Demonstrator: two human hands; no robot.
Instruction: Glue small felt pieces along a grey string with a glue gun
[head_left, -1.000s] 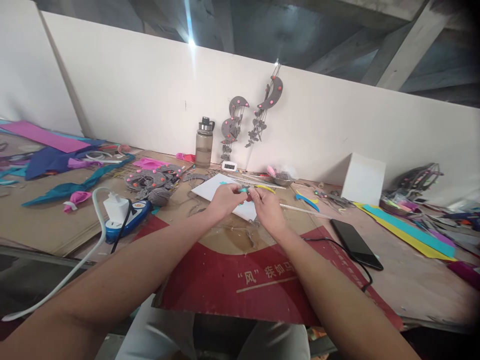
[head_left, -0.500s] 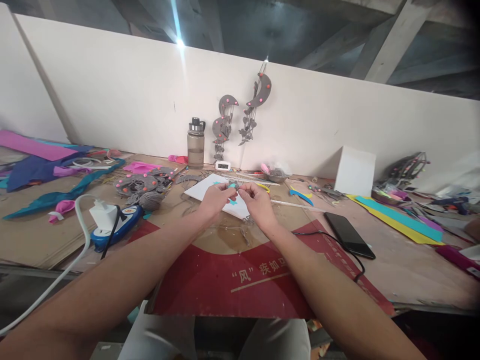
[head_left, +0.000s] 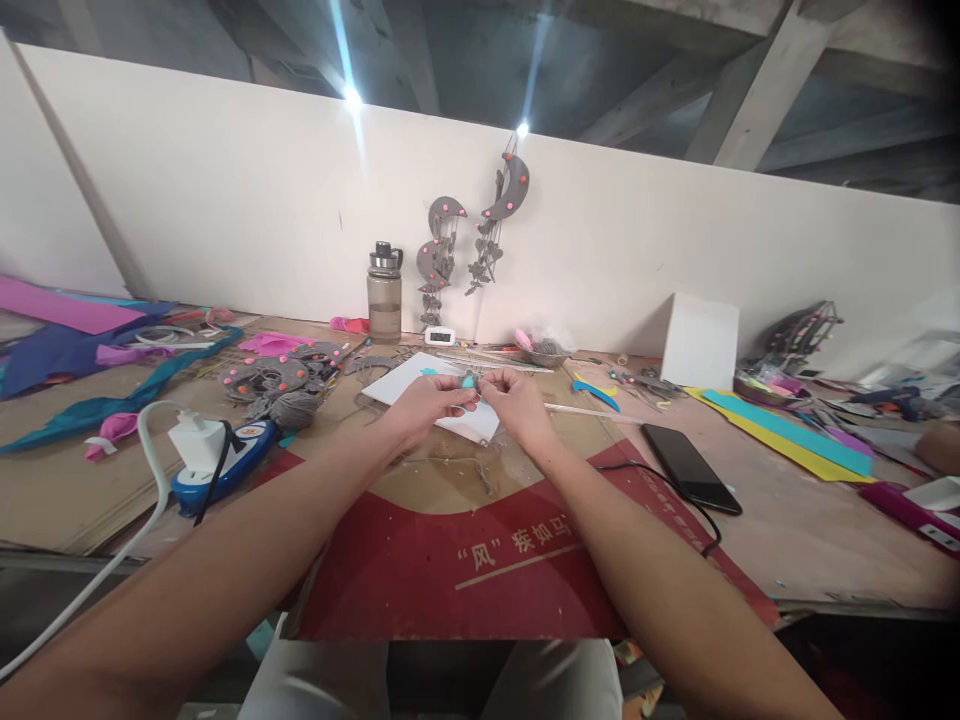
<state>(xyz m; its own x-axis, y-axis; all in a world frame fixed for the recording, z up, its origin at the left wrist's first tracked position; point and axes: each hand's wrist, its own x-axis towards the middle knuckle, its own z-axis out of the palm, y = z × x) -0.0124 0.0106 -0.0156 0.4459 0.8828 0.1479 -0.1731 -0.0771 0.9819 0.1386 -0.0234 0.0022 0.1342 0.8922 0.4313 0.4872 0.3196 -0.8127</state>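
Over a white sheet (head_left: 397, 390), my left hand (head_left: 427, 408) and my right hand (head_left: 517, 402) meet with bent fingers. Between the fingertips shows a small turquoise and grey piece (head_left: 469, 382), its exact kind too small to make out. My left hand pinches it from the left. The right fingers are closed at its right side, and whether they grip the piece itself or a thread on it is hidden. Another turquoise piece (head_left: 428, 371) lies on the white sheet. Beneath is a red and tan cardboard (head_left: 420, 570).
A water bottle (head_left: 385, 300) stands by the wall, where grey crescent hangings (head_left: 513, 188) hang. At left are a power strip (head_left: 225, 470) and grey yarn (head_left: 294, 408). A phone (head_left: 690, 468) with a cable and coloured felt strips (head_left: 787, 432) lie at right.
The view has shifted slightly. Both hands stay together at the small piece, with slight finger movement. Turquoise pieces seen below the fingers before are now hidden or moved.
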